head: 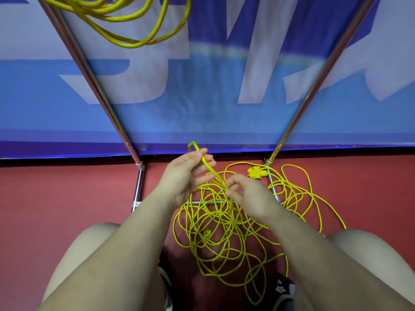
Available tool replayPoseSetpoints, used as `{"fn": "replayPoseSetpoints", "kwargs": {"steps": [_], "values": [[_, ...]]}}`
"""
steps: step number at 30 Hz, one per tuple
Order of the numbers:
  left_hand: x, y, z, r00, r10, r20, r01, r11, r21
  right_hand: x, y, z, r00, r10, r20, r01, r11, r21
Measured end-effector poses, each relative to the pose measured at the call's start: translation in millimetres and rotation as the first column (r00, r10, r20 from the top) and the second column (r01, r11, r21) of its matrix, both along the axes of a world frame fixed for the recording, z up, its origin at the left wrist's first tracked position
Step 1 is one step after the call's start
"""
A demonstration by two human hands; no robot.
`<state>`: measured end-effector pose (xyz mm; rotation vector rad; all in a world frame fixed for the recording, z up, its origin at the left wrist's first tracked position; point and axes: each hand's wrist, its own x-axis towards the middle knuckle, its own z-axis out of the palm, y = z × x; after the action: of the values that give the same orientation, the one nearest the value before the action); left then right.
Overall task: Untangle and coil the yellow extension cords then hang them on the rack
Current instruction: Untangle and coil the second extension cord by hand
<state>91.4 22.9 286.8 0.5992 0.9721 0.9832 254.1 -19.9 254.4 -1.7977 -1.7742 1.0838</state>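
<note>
A tangled yellow extension cord [215, 225] lies in loose loops on the red floor between my knees. Its yellow multi-outlet socket head [255, 172] rests near the rack's right foot. My left hand [186, 173] holds a folded bend of the cord raised above the pile, the bend sticking up past my fingertips. My right hand [244, 189] pinches the same doubled strand lower down, just above the heap. A coiled yellow cord [134, 25] hangs at the top left from the chrome rack [89, 70].
The rack's two slanted chrome poles spread from the feet on the floor, with a low crossbar [197, 202] under the tangle. A blue and white banner [213, 97] stands right behind the rack. My dark shoes [281, 290] sit at the bottom edge.
</note>
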Motion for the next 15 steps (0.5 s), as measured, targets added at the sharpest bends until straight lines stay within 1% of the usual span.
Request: {"fn": "replayPoseSetpoints", "kwargs": {"steps": [1,2,3,5,7,9,10,11,12,13,14,15], "values": [[-0.3,1.0,0.0,0.999,-0.005,0.043,0.005,1.0,0.002,0.0,2.0,2.6,0.999,-0.017,-0.035,0.017,1.0,0.002],[0.1,0.1,-0.8,0.998,-0.03,0.056,0.03,1.0,0.002,-0.3,3.7,4.7,0.995,-0.04,-0.096,0.038,0.999,-0.019],[1.2,-1.3,-3.1,0.997,-0.074,0.015,0.074,0.997,0.009,-0.8,5.2,7.5,0.982,-0.075,-0.171,0.066,0.996,-0.058],[5.3,-7.8,-10.1,0.966,-0.215,-0.144,0.221,0.975,0.027,-0.5,7.6,13.2,0.921,-0.194,-0.338,0.146,0.976,-0.162],[9.4,-15.7,-16.6,0.888,-0.361,-0.285,0.385,0.922,0.031,2.7,10.8,21.1,0.796,-0.345,-0.497,0.241,0.934,-0.263],[12.8,-22.1,-20.8,0.803,-0.44,-0.402,0.505,0.861,0.066,9.4,13.8,27.9,0.619,-0.477,-0.624,0.31,0.878,-0.363],[14.2,-23.9,-21.8,0.773,-0.44,-0.457,0.534,0.84,0.095,12.6,14.7,30.1,0.539,-0.519,-0.664,0.325,0.855,-0.404],[15.4,-24.5,-22.0,0.762,-0.42,-0.494,0.541,0.831,0.129,15.2,15.3,30.6,0.472,-0.547,-0.691,0.33,0.837,-0.437],[16.4,-24.2,-21.7,0.767,-0.384,-0.513,0.526,0.835,0.162,16.1,15.4,31.5,0.412,-0.567,-0.713,0.324,0.823,-0.467],[16.5,-22.9,-21.4,0.783,-0.346,-0.517,0.497,0.848,0.184,16.8,15.7,31.0,0.37,-0.573,-0.731,0.313,0.818,-0.483],[16.4,-20.7,-21.2,0.8,-0.314,-0.511,0.461,0.867,0.189,16.3,16.1,31.9,0.355,-0.564,-0.746,0.291,0.824,-0.485],[15.6,-18.9,-21.7,0.82,-0.289,-0.495,0.425,0.886,0.186,16.2,16.4,31.6,0.378,-0.542,-0.751,0.271,0.84,-0.47]]}}
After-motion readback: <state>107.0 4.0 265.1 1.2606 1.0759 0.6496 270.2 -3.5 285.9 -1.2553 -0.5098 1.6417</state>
